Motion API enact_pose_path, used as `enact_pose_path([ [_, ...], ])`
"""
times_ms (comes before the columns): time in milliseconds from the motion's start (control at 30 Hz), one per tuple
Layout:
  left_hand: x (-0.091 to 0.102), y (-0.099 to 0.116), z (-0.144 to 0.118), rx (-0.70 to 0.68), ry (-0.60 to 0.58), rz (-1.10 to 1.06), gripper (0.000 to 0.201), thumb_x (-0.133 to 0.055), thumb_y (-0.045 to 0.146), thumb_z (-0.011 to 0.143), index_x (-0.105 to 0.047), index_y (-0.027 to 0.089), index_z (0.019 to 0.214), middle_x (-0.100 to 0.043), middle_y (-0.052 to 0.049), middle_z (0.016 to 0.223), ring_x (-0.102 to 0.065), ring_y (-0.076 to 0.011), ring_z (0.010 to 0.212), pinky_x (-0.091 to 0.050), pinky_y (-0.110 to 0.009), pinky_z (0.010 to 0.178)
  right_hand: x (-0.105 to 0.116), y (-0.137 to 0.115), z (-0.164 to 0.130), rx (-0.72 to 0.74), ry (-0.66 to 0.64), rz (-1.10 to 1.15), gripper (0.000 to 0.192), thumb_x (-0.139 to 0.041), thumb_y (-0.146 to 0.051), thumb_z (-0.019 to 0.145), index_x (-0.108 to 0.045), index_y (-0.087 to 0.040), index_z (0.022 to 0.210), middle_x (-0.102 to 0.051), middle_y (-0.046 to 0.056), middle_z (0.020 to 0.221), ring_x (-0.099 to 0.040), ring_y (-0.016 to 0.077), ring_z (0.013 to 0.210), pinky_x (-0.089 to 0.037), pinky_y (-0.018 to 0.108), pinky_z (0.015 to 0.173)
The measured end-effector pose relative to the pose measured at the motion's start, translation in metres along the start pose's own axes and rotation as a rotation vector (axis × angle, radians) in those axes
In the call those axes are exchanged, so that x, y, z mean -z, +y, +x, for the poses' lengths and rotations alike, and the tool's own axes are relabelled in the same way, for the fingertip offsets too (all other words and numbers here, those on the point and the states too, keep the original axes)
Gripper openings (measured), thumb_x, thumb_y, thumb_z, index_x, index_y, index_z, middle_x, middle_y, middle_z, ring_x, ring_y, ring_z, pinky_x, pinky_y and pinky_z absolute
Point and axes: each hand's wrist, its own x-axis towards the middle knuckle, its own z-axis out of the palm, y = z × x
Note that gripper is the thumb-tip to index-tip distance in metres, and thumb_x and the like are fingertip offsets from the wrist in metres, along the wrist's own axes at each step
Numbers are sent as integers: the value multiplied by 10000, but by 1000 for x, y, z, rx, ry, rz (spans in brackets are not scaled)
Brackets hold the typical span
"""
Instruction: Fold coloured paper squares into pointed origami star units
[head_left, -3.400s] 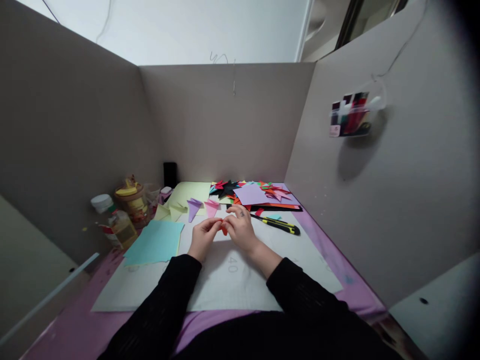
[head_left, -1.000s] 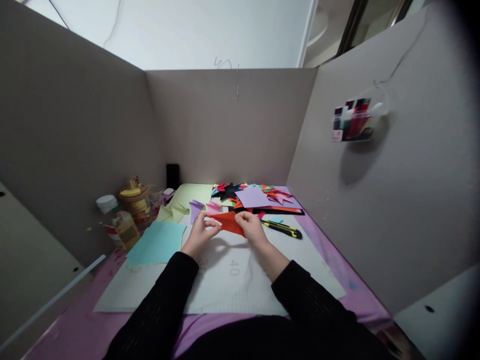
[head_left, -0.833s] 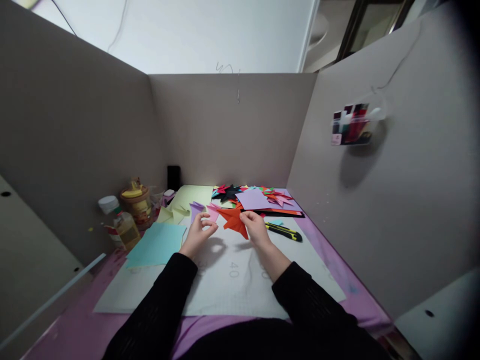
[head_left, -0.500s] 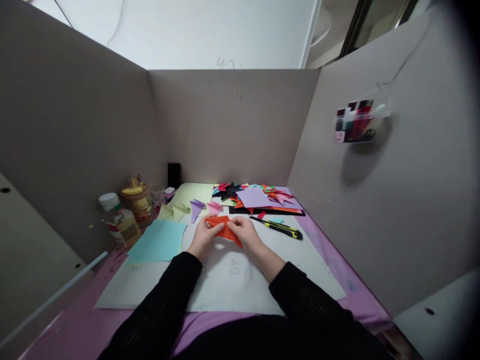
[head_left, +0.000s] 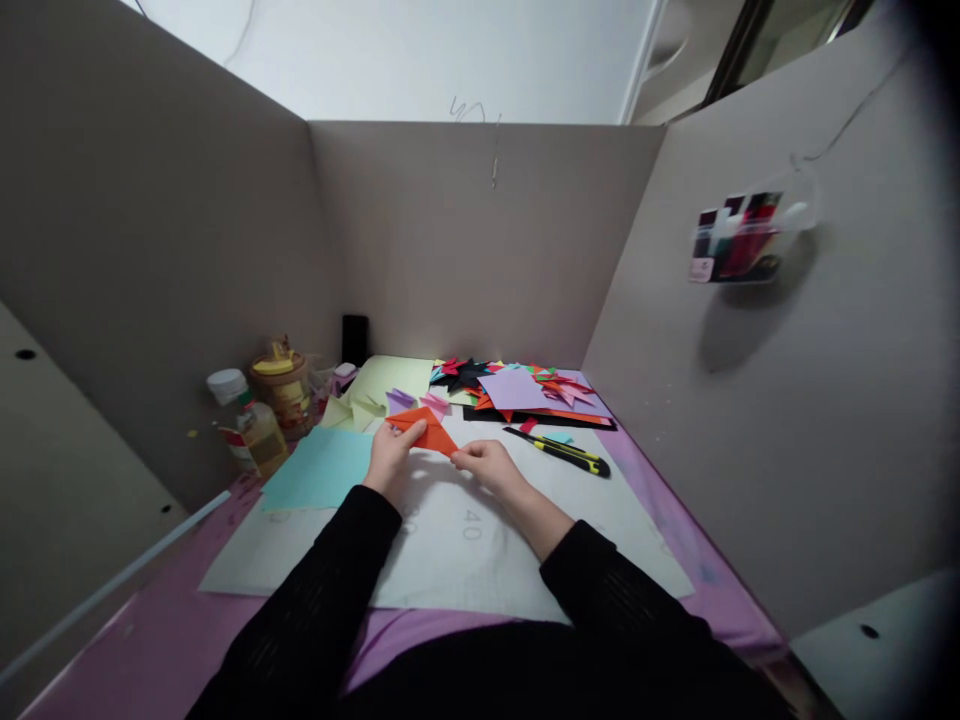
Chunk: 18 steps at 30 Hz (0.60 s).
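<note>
An orange folded paper triangle (head_left: 424, 432) is held just above the white cutting mat (head_left: 450, 560). My left hand (head_left: 390, 458) pinches its left corner between thumb and fingers. My right hand (head_left: 486, 464) grips its right tip. Small purple (head_left: 399, 400) and pink (head_left: 435, 403) folded paper pieces lie just beyond the orange one. A light blue sheet (head_left: 319, 468) rests to the left of my left hand.
A yellow-black utility knife (head_left: 559, 450) lies right of my hands. A heap of coloured paper pieces (head_left: 517, 388) sits at the back. Glue bottle (head_left: 251, 432) and jar (head_left: 281, 385) stand at left. Cardboard walls enclose the desk; a marker holder (head_left: 739, 240) hangs on the right wall.
The small orange piece was unfolded into a wider triangle. My left hand briefly let go, then took hold again, and the paper shifted left with both hands on its ends.
</note>
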Motion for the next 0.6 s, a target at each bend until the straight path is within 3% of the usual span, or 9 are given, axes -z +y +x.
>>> enact_pose_path([
  [267,12,9,8,-9,76,-3,374,-730,347,631,-609,95,878,-687,-102,801,-649,-194,684,-517,-289,636,13,-1,3,-18,26,17,175,-654,-313,639,-647,-141,603,-580,10,559,-441,97,487,-332,230,492],
  [367,5,11,0,34,-77,89,398,-736,328,630,-576,107,920,-682,-84,813,-648,-185,698,-508,-279,640,17,-5,5,64,93,85,189,-639,-338,667,-633,-151,645,-581,4,596,-481,113,556,-363,235,546],
  [467,-6,11,-13,95,-251,168,453,-744,294,624,-516,141,984,-667,-30,762,-644,-167,668,-490,-254,601,14,-8,5,116,65,151,220,-623,-380,694,-624,-168,755,-577,-10,646,-489,116,583,-362,230,540],
  [600,-16,13,-23,99,-382,204,455,-725,293,647,-473,168,1005,-659,-14,752,-649,-173,674,-477,-248,589,8,-7,3,138,24,180,214,-624,-352,698,-540,-173,615,-504,-41,550,-436,97,514,-336,225,511],
])
